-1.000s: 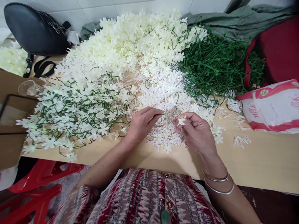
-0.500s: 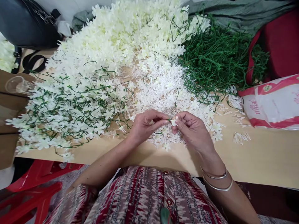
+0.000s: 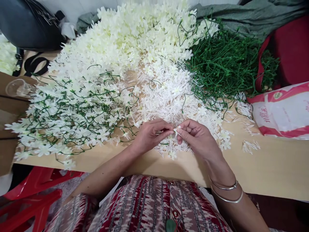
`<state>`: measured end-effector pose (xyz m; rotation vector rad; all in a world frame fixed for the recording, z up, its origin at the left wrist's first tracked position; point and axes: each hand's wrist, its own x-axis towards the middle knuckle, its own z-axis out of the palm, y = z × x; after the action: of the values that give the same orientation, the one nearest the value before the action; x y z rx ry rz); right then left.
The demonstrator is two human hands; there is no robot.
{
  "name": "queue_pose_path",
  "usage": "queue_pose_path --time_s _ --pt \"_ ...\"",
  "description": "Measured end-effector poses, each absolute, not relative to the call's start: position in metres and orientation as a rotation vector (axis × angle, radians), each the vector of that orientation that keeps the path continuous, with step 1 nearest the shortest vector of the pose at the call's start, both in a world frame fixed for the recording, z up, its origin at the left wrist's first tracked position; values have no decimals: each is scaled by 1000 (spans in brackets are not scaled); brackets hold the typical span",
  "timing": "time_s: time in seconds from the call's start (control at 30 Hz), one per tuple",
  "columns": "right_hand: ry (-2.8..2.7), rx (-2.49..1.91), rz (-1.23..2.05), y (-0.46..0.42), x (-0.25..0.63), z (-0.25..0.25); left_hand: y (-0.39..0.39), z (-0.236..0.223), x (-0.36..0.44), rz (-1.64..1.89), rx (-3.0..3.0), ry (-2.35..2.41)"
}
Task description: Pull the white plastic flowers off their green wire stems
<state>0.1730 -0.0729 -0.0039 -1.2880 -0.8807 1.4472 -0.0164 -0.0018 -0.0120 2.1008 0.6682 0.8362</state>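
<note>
My left hand (image 3: 149, 136) and my right hand (image 3: 199, 138) meet fingertip to fingertip over the near edge of the wooden table (image 3: 277, 167). Between them sits a small white flower head (image 3: 176, 130), pinched by my right fingers. My left fingers are pinched on a thin green stem end that touches the flower. Under both hands lies a heap of loose white flower heads (image 3: 169, 96). To the left spreads a pile of finished green stems with white flowers (image 3: 72, 112).
A big mound of cream flowers (image 3: 135, 42) fills the back. Bare green stems (image 3: 224, 64) are heaped at the back right. A red and white plastic bag (image 3: 282, 112) lies right, a black bag (image 3: 26, 22) back left, a red stool (image 3: 31, 199) below left.
My hands have come together: the flower in my right hand now touches the stem tip in my left. Both hands sank slightly toward the table edge.
</note>
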Motion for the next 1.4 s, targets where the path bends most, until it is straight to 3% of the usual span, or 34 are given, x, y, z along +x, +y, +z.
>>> queue_pose_path --time_s 0.73,1.0,1.17,1.4 --pt "-912 -1241 1478 -67 172 -11 -6 -24 -13 964 2012 764" --pt "-918 -1251 1344 -78 179 -14 -7 -20 -12 962 1962 774" --pt "-1047 -1303 1080 -79 174 -6 -10 -22 -9 962 1877 812" --pt "-1045 -1420 1147 -79 173 -7 -12 -22 -10 972 1923 760"
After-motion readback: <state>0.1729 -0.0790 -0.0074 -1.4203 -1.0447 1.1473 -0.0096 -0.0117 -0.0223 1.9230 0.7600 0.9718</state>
